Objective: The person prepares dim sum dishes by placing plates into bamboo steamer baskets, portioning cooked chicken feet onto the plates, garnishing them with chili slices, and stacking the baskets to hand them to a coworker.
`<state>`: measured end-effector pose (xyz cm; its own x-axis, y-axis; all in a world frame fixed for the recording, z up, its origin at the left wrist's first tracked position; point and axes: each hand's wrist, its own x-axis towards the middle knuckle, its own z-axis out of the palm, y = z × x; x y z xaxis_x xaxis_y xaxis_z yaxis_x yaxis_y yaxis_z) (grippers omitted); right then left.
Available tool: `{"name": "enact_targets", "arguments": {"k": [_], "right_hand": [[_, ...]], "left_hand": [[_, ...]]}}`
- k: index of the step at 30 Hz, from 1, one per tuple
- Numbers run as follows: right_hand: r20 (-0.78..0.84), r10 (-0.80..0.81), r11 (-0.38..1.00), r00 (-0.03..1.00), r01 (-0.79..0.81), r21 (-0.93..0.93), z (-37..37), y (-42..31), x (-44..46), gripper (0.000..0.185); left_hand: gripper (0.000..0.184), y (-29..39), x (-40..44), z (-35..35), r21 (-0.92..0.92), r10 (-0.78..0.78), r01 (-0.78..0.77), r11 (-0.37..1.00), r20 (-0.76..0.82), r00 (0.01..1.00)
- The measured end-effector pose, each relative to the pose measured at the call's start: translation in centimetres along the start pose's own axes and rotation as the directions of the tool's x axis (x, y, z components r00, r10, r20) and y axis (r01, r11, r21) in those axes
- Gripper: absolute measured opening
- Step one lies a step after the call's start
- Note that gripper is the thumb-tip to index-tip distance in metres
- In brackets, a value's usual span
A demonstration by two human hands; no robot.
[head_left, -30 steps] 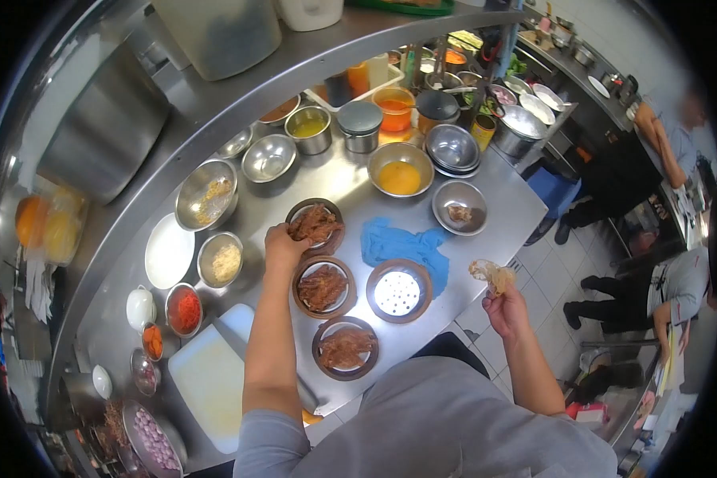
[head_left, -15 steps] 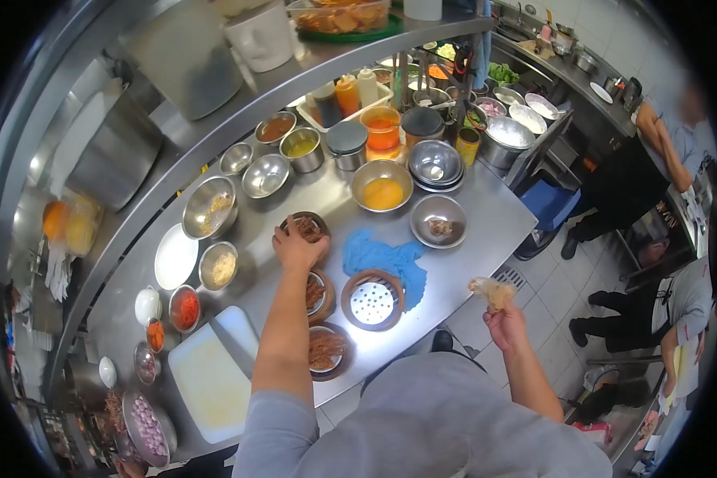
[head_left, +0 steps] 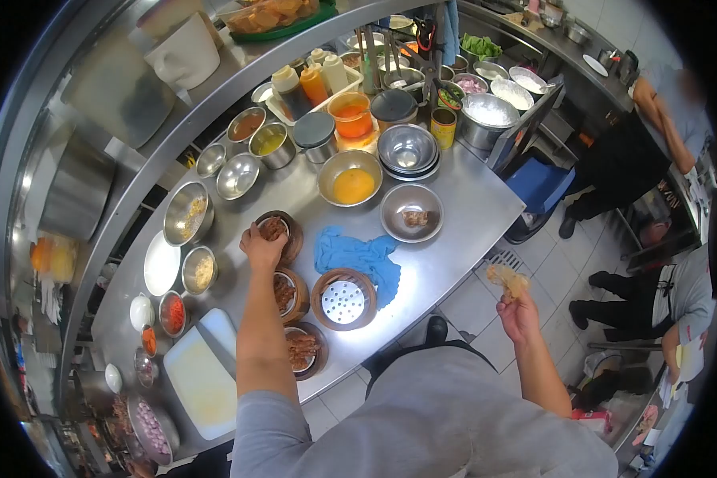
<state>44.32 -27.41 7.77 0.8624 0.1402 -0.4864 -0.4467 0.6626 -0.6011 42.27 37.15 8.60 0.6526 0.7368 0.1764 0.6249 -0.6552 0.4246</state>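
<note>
Food pinched in my right grip, apparently held out to clear the table; left grip half-curled at meat, hold unclear.

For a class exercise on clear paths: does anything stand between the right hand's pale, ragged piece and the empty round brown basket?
Nothing tall; only the crumpled blue cloth lies low beside the round brown basket, on the side facing the right hand and its pale piece.

Fisheye view: black corners, shelf edge bowed. Room bright. White glare on the steel table near the blue cloth. Left-side containers soft, hazy. Bowls mid-table fairly sharp. Light source not visible.
</note>
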Motion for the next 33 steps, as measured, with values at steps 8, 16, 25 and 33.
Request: {"name": "enact_targets", "arguments": {"k": [8,16,25,33], "right_hand": [[0.051,0.064,0.997,0.997,-0.062,-0.039,0.6,-0.2,1.5,0.019],[-0.202,0.033,0.999,0.979,-0.038,-0.023,-11.1,-1.0,8.8,0.018],[-0.591,-0.633,0.773,0.501,0.358,-0.524,-33.3,-10.8,30.1,0.021],[0.092,-0.286,-0.009,0.954,0.093,-0.996,-22.6,-10.7,35.7,0.074]], "left_hand": [[0.108,-0.3,0.2,-0.3,0.033,0.166,-0.170,0.985,0.098,0.981],[0.117,2.6,-0.9,-2.7,-0.129,0.260,-0.255,0.958,0.024,0.965],[0.080,12.3,-16.7,-4.5,-0.517,0.189,-0.151,0.843,0.021,0.982],[0.069,23.8,-22.6,-0.8,-0.008,0.446,-0.452,0.892,0.176,0.877]]}}
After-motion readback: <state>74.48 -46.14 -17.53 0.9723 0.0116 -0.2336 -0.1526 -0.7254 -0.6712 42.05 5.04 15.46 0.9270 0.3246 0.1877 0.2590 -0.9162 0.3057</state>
